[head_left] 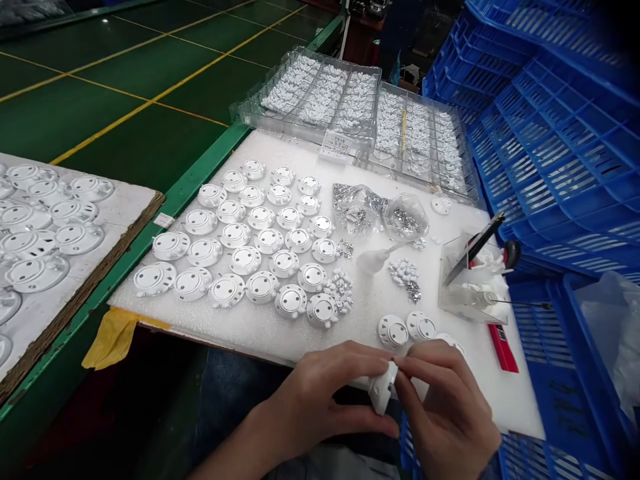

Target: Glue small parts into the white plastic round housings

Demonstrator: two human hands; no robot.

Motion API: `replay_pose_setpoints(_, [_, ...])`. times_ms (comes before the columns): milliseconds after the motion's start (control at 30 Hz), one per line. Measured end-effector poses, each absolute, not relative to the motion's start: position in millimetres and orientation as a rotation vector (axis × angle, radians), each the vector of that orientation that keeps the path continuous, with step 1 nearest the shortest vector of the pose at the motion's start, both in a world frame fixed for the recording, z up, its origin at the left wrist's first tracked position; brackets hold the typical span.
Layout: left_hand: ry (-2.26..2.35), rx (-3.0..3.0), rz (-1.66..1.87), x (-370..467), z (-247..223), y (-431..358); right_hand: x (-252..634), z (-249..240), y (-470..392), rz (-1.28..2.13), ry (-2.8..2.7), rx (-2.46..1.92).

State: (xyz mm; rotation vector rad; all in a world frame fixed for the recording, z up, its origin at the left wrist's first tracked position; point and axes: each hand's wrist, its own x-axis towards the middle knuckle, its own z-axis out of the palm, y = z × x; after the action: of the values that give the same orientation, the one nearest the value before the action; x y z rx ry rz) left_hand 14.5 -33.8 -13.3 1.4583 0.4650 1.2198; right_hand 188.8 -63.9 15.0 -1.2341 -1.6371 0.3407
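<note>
A small white plastic disc-shaped part (383, 392) is tilted up on edge in front of me, just off the near edge of the foam-covered board. My left hand (317, 393) grips it between thumb and fingers. From the other side, my right hand (445, 407) is closed, thumb and forefinger pinched at the part's upper edge; whatever sits between those fingertips is too small to make out. Several similar white round parts (393, 331) lie on the foam just beyond my hands. More round parts with dark holes (261, 285) stand in rows to the left.
A squeeze bottle (373, 260), small white pieces (403, 271) and bags of metal bits (406, 217) occupy the middle. On the right are a clear tool holder (453, 293), a red object (503, 348) and blue crates (565, 147). Clear trays (375, 143) stand behind; a green conveyor (165, 133) runs left.
</note>
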Motion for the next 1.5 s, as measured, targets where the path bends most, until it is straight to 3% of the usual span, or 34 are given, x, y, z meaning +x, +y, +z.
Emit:
replay_pose_setpoints(167, [0.432,0.549,1.022,19,1,-48,200,41,-25,0.244,-1.743,-1.396])
replay_pose_setpoints(333, [0.500,0.197,0.935,32,16,-45,192,38,37,0.106,-1.936,-1.632])
replay_pose_setpoints(433, [0.535,0.175,0.913,37,20,-41,190,35,44,0.207,-1.885,-1.597])
replay_pose_setpoints(667, [0.634,0.186,0.906,42,20,-39,211,48,6,0.823,-1.277,-1.186])
replay_pose_setpoints(967, [0.794,0.216,0.914,50,28,-39,217,43,14,1.047,-0.830,-0.994])
replay_pose_setpoints(1067, [0.805,0.263,0.939,52,26,-41,216,43,15,1.001,-0.803,-0.986])
replay_pose_setpoints(1233, [0.844,0.282,0.939,55,26,-42,215,34,11,0.643,-0.983,-0.991])
replay_pose_setpoints(1500, [0.862,0.265,0.951,54,29,-42,216,24,1,0.757,-1.064,-0.973])
